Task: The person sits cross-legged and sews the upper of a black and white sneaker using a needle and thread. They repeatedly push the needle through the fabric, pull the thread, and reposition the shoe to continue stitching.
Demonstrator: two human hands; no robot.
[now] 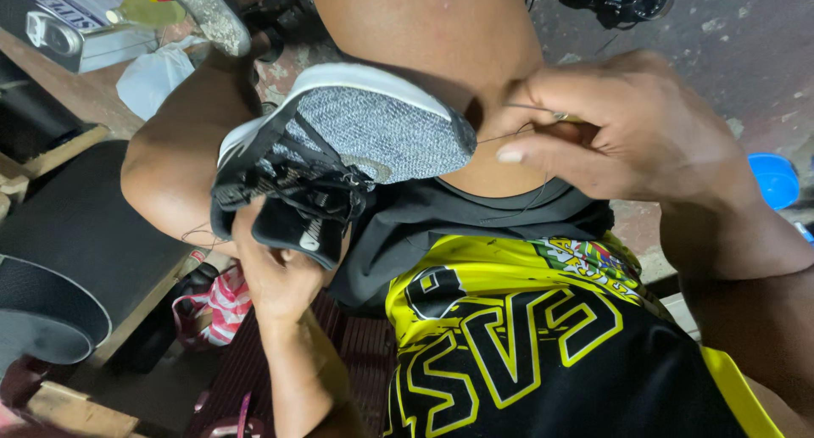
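Observation:
A grey knit sneaker (365, 137) with a white sole and black laces rests between my knees, toe pointing right. My left hand (275, 273) grips it from below at the black tongue and collar. At the right, just past the toe, my right hand (610, 137) pinches a thin needle (543, 111) between thumb and fingers. A fine thread (500, 135) runs from the needle back to the shoe's toe.
My black and yellow shorts (526, 336) fill the lower middle. A dark bench (76, 234) and a curved black sole (42, 319) lie at left. A metal can (68, 27) and white bag (157, 73) sit top left. A blue bowl (776, 179) is at far right.

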